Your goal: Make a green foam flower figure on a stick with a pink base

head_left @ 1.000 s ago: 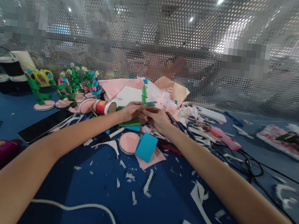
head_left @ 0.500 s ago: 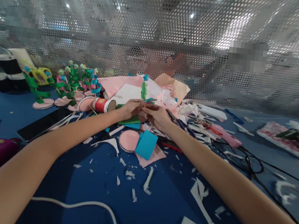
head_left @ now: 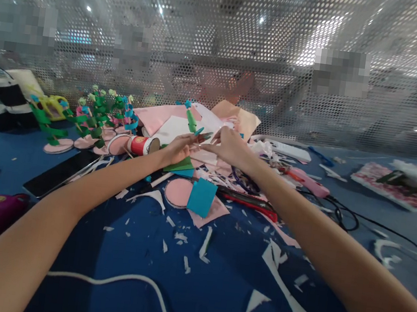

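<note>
My left hand (head_left: 179,148) is closed on a thin paper spiral (head_left: 191,120), green with a small blue piece at its top, which tilts up to the left. Teal and green paper ends (head_left: 201,133) stick out at its fingertips. My right hand (head_left: 230,147) is just right of it, thumb reaching toward the left fingertips and forefinger bent away from the thumb. I see nothing plainly held in it. Below the hands are green sheets (head_left: 180,164), a blue paper square (head_left: 202,197) and a pink disc (head_left: 178,193).
At left stand several green and blue paper spirals on pink discs (head_left: 58,145), beside a red paper cup (head_left: 139,145) and a phone (head_left: 60,172). A pink glue gun (head_left: 313,183) with a black cable lies right. Paper scraps (head_left: 290,292) and a white cable (head_left: 113,283) lie nearer.
My right hand has lifted a little and its fingers have parted from the left fingertips. The green spiral now leans further left. The view has shifted slightly.
</note>
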Motion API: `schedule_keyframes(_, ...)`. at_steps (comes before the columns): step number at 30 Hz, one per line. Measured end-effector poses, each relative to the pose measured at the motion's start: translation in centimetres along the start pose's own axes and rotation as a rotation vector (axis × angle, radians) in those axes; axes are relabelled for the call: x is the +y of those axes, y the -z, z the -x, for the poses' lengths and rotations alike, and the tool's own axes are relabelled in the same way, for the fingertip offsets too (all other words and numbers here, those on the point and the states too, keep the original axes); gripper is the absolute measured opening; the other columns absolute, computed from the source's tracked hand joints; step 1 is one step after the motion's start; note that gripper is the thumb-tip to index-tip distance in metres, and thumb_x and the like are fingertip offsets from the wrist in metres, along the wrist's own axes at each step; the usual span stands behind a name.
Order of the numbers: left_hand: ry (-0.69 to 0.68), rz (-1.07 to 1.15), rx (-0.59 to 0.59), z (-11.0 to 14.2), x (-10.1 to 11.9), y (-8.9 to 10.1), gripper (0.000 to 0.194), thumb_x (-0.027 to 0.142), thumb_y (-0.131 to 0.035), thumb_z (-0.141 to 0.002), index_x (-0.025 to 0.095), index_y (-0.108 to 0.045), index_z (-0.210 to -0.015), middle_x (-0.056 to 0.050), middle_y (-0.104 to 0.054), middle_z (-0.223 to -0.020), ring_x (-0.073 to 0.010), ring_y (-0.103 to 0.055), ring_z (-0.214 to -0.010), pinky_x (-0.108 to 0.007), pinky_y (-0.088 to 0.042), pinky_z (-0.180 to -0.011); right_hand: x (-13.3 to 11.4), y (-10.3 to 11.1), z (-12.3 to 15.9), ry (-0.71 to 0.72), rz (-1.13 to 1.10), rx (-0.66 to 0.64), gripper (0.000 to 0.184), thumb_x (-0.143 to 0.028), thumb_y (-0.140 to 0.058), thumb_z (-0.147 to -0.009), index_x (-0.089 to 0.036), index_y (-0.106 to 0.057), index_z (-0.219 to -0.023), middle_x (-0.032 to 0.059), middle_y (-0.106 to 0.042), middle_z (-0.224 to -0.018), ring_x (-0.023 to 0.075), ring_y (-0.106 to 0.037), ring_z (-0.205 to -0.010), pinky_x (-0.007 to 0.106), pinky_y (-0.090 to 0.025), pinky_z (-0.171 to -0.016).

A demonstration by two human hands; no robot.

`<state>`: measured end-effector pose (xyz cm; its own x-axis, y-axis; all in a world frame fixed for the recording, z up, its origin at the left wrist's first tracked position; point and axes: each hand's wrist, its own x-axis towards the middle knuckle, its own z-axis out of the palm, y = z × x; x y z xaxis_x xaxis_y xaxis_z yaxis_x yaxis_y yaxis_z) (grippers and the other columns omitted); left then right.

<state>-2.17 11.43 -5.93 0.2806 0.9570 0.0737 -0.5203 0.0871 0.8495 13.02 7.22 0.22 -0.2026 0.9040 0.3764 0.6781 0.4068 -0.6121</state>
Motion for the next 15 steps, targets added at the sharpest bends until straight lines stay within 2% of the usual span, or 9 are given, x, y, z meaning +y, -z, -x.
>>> schedule_keyframes(1,0.005,0.007,0.001,0.0,0.0,0.0,0.017,0.006,-0.052,-0.08,0.012,-0.064,-0.069,-0.003,-0.069,-0.071,-0.0116,-0.064,-0.073,-0.027,-0.047,-0.078,-0.9,1.1,0.5,0.051,0.188,-0.049,0.04,-0.048,-0.077,-0.054,-0.017,-0.053,-0.06,0.0023,-0.052,-0.052,0.0165,-0.051,-0.058,0.027,-0.033,-0.055)
schedule_keyframes(3,0.02,0.021,-0.003,0.0,0.0,0.0,0.019,0.006,-0.051,-0.081,0.012,-0.064,-0.067,-0.004,-0.07,-0.073,-0.013,-0.064,-0.077,-0.032,-0.046,-0.085,-2.7,2.7,2.0,0.107,0.403,-0.26,0.041,-0.056,-0.067,-0.065,-0.017,-0.053,-0.059,0.0031,-0.05,-0.05,0.0172,-0.051,-0.057,0.028,-0.033,-0.056)
schedule_keyframes(5,0.035,0.026,-0.013,0.0,0.0,0.0,0.02,0.005,-0.051,-0.08,0.012,-0.063,-0.066,-0.004,-0.07,-0.075,-0.014,-0.065,-0.08,-0.035,-0.045,-0.089,-4.3,3.3,4.0,0.177,0.455,-0.519,0.042,-0.058,-0.066,-0.064,-0.018,-0.055,-0.06,0.0029,-0.052,-0.053,0.0168,-0.051,-0.057,0.028,-0.033,-0.056)
schedule_keyframes(6,0.041,0.024,-0.02,0.0,0.0,-0.1,0.021,0.003,-0.051,-0.08,0.012,-0.063,-0.066,-0.004,-0.07,-0.075,-0.0142,-0.065,-0.08,-0.036,-0.045,-0.09,-4.7,3.1,5.0,0.242,0.453,-0.577,0.041,-0.057,-0.069,-0.062,-0.018,-0.057,-0.064,0.0026,-0.054,-0.056,0.0169,-0.052,-0.059,0.027,-0.033,-0.056)
schedule_keyframes(8,0.044,0.013,-0.028,0.1,-0.1,-0.2,0.021,0.002,-0.051,-0.079,0.011,-0.063,-0.064,-0.004,-0.07,-0.073,-0.0139,-0.066,-0.078,-0.036,-0.045,-0.09,-5.0,2.4,6.7,0.331,0.492,-0.555,0.039,-0.05,-0.076,-0.055,-0.018,-0.059,-0.068,0.0043,-0.058,-0.065,0.0188,-0.054,-0.064,0.028,-0.034,-0.059)
schedule_keyframes(10,0.035,0.004,-0.035,0.3,-0.1,-0.4,0.021,0.002,-0.052,-0.078,0.011,-0.062,-0.061,-0.004,-0.07,-0.072,-0.0129,-0.066,-0.075,-0.034,-0.046,-0.09,-4.5,1.5,7.8,0.316,0.508,-0.533,0.037,-0.039,-0.082,-0.049,-0.017,-0.059,-0.067,0.0051,-0.059,-0.067,0.0183,-0.053,-0.063,0.027,-0.033,-0.056)
schedule_keyframes(13,0.029,-0.016,-0.045,0.5,0.1,-0.7,0.023,0.001,-0.053,-0.077,0.012,-0.059,-0.058,-0.004,-0.07,-0.072,-0.0123,-0.066,-0.075,-0.033,-0.046,-0.088,-3.2,0.9,8.6,0.271,0.385,-0.608,0.024,-0.03,-0.076,-0.061,-0.018,-0.057,-0.067,0.0011,-0.055,-0.062,0.0132,-0.049,-0.055,0.025,-0.031,-0.051)
schedule_keyframes(15,0.043,-0.045,-0.056,0.6,0.5,-0.9,0.022,0.001,-0.051,-0.079,0.012,-0.061,-0.062,-0.004,-0.071,-0.076,-0.0134,-0.066,-0.075,-0.034,-0.047,-0.087,-2.3,0.9,8.9,0.249,0.355,-0.631,0.02,-0.031,-0.07,-0.068,-0.017,-0.057,-0.073,0.0016,-0.055,-0.064,0.0141,-0.05,-0.057,0.025,-0.033,-0.052)
